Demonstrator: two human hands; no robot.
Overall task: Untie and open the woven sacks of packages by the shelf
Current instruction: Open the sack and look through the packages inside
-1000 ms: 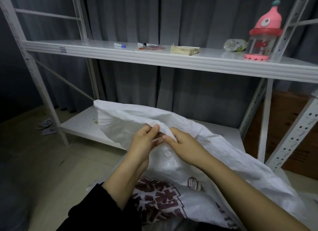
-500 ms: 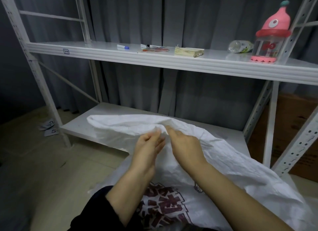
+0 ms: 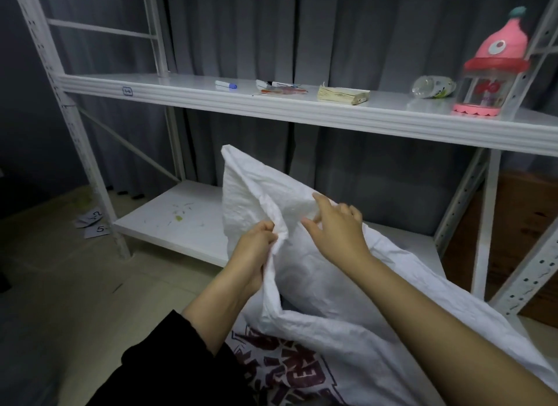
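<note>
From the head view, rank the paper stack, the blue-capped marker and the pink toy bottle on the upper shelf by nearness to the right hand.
From the right hand:
1. Paper stack, mid-shelf, almost straight above the hand.
2. Blue-capped marker, further left on the shelf.
3. Pink toy bottle, at the shelf's far right end.

My left hand (image 3: pixel 256 248) is fisted, its fingers curled tight round a bunched fold of the woven sack (image 3: pixel 305 272), knuckles turned up and away from me; its forearm runs bare up from a dark sleeve (image 3: pixel 169 363) at the lower left; my right hand (image 3: pixel 335 224) reaches further forward, palm down, fingers bent and spread over the cloth, thumb pointing left; its forearm stretches bare from the lower right corner.
</note>
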